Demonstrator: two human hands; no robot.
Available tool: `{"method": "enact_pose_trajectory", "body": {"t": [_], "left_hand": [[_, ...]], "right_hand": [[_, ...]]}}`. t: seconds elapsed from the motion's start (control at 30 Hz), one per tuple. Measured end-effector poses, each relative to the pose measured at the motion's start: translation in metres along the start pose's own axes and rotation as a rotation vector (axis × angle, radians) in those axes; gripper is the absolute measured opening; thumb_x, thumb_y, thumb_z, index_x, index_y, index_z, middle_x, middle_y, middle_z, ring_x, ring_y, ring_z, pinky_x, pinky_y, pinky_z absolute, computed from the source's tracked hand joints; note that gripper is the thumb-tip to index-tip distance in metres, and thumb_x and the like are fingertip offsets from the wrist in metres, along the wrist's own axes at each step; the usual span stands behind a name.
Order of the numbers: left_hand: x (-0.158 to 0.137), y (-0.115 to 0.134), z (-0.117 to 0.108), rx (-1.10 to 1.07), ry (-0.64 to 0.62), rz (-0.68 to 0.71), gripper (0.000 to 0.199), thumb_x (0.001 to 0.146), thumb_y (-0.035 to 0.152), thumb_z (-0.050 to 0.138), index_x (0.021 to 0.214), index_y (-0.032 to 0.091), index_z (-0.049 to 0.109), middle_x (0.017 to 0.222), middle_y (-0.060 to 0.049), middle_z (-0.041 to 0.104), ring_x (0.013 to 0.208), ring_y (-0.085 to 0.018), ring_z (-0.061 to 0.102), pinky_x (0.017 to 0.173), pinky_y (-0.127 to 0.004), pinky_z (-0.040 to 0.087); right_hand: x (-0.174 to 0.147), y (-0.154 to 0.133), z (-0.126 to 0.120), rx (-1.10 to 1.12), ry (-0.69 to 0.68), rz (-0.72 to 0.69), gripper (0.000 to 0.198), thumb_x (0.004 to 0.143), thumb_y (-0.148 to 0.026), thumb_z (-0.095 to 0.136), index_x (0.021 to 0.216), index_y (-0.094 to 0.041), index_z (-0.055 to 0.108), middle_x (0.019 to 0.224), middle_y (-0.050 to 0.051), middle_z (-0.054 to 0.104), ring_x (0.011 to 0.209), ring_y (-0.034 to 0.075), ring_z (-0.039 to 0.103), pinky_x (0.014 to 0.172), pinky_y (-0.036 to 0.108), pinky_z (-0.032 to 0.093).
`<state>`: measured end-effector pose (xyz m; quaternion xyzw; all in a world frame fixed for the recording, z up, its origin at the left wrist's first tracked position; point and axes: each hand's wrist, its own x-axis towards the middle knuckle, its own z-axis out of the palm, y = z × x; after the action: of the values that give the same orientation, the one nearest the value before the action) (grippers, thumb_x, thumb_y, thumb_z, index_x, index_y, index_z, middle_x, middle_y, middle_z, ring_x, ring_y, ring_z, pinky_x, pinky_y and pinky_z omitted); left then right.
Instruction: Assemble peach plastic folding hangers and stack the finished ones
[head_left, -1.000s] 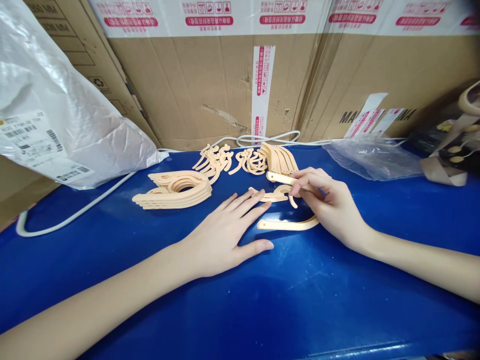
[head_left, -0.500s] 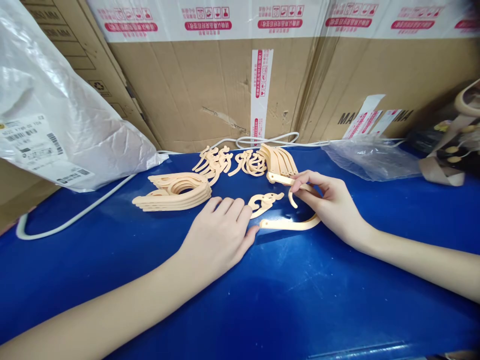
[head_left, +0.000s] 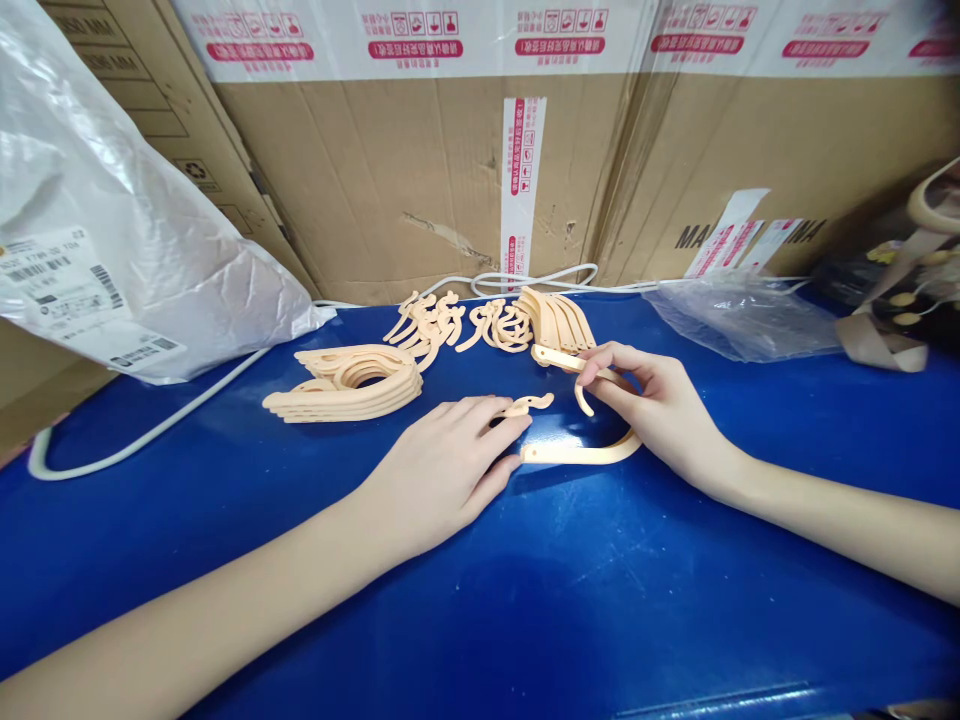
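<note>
Beige plastic folding-hanger parts lie around both hands. My left hand (head_left: 448, 470) reaches over a small hooked hanger piece (head_left: 536, 402), its fingers closed over it and covering most of it. The left thumb tip is beside the end of a curved hanger arm (head_left: 574, 455). My right hand (head_left: 649, 395) pinches a hanger arm (head_left: 559, 358) between thumb and fingers. A short hooked tip (head_left: 584, 400) hangs below those fingers. The lower curved arm runs up under the right palm; how it joins the upper one is hidden.
Stacked hanger arms (head_left: 345, 400) lie at left, more arms (head_left: 555, 320) at the back. Between them are loose hooks (head_left: 435, 325). A white cable (head_left: 150, 455), a silver bag (head_left: 150, 230), a clear plastic bag (head_left: 750, 320) and cardboard boxes (head_left: 420, 180) surround the blue table (head_left: 600, 600).
My left hand has shifted slightly right, its fingers now extending over the small hooked piece, which has tilted and is mostly covered. My right hand stays nearly still with the hanger arm.
</note>
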<state>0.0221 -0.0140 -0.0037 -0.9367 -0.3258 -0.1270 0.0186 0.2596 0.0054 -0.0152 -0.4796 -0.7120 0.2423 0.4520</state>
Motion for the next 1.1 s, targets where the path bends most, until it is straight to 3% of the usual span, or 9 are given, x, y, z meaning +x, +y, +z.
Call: {"method": "enact_pose_trajectory", "body": {"t": [0.13, 0.3, 0.43, 0.53, 0.77, 0.9, 1.0, 1.1], "left_hand": [[-0.001, 0.005, -0.001, 0.164, 0.002, -0.016, 0.022, 0.095, 0.022, 0.042, 0.106, 0.017, 0.061, 0.11, -0.01, 0.063, 0.093, -0.024, 0.062, 0.072, -0.037, 0.052], [-0.006, 0.01, -0.002, 0.399, 0.073, -0.022, 0.011, 0.088, 0.013, 0.049, 0.089, 0.018, 0.059, 0.081, -0.003, 0.061, 0.068, -0.021, 0.059, 0.054, -0.031, 0.046], [-0.009, 0.014, -0.002, 0.504, 0.115, -0.007, 0.013, 0.084, 0.008, 0.051, 0.087, 0.018, 0.058, 0.074, -0.002, 0.058, 0.063, -0.02, 0.058, 0.05, -0.03, 0.041], [-0.009, 0.017, -0.003, 0.533, 0.126, -0.014, 0.014, 0.082, 0.006, 0.051, 0.085, 0.018, 0.057, 0.073, -0.001, 0.058, 0.063, -0.019, 0.057, 0.049, -0.029, 0.039], [-0.009, 0.018, -0.007, 0.551, 0.107, -0.023, 0.015, 0.088, 0.008, 0.047, 0.08, 0.018, 0.055, 0.068, -0.001, 0.056, 0.062, -0.018, 0.056, 0.047, -0.029, 0.033], [-0.009, 0.017, -0.009, 0.479, 0.104, -0.052, 0.013, 0.088, 0.012, 0.047, 0.08, 0.017, 0.056, 0.069, -0.003, 0.058, 0.064, -0.02, 0.058, 0.049, -0.03, 0.034], [-0.008, 0.017, -0.015, 0.35, 0.078, -0.117, 0.009, 0.087, 0.016, 0.05, 0.081, 0.017, 0.057, 0.073, -0.003, 0.059, 0.067, -0.022, 0.06, 0.049, -0.032, 0.036], [-0.007, 0.016, -0.025, 0.204, -0.022, -0.169, 0.011, 0.083, 0.012, 0.05, 0.087, 0.018, 0.059, 0.079, -0.002, 0.062, 0.072, -0.023, 0.062, 0.048, -0.032, 0.038]], "right_hand": [[0.002, 0.001, -0.002, -0.135, -0.047, -0.038, 0.014, 0.081, -0.016, 0.052, 0.078, -0.022, 0.064, 0.092, 0.002, 0.066, 0.093, 0.022, 0.057, 0.084, 0.04, 0.039], [0.006, 0.001, -0.005, -0.327, -0.141, -0.128, 0.019, 0.083, -0.012, 0.05, 0.078, -0.024, 0.063, 0.09, 0.001, 0.067, 0.09, 0.022, 0.054, 0.083, 0.041, 0.037], [0.007, 0.004, -0.004, -0.251, -0.185, -0.128, 0.019, 0.084, -0.011, 0.049, 0.08, -0.023, 0.063, 0.102, 0.003, 0.061, 0.1, 0.022, 0.055, 0.087, 0.04, 0.038], [0.008, 0.006, -0.004, -0.254, -0.217, -0.125, 0.02, 0.083, -0.01, 0.049, 0.08, -0.022, 0.064, 0.099, 0.003, 0.061, 0.099, 0.022, 0.055, 0.088, 0.04, 0.038], [0.011, 0.007, -0.006, -0.329, -0.254, -0.154, 0.022, 0.085, -0.01, 0.047, 0.079, -0.022, 0.065, 0.099, 0.004, 0.066, 0.095, 0.023, 0.056, 0.085, 0.041, 0.037], [0.006, -0.003, -0.005, -0.416, -0.207, -0.229, 0.017, 0.087, -0.015, 0.048, 0.083, -0.022, 0.063, 0.102, 0.006, 0.065, 0.095, 0.023, 0.055, 0.082, 0.04, 0.036], [-0.002, -0.015, -0.002, -0.49, -0.217, -0.353, 0.012, 0.087, -0.031, 0.056, 0.085, -0.021, 0.062, 0.096, 0.007, 0.063, 0.091, 0.023, 0.054, 0.077, 0.037, 0.036], [-0.009, -0.022, 0.001, -0.582, -0.289, -0.479, 0.032, 0.084, -0.051, 0.06, 0.087, -0.02, 0.064, 0.092, 0.007, 0.061, 0.087, 0.022, 0.054, 0.075, 0.037, 0.036]]}}
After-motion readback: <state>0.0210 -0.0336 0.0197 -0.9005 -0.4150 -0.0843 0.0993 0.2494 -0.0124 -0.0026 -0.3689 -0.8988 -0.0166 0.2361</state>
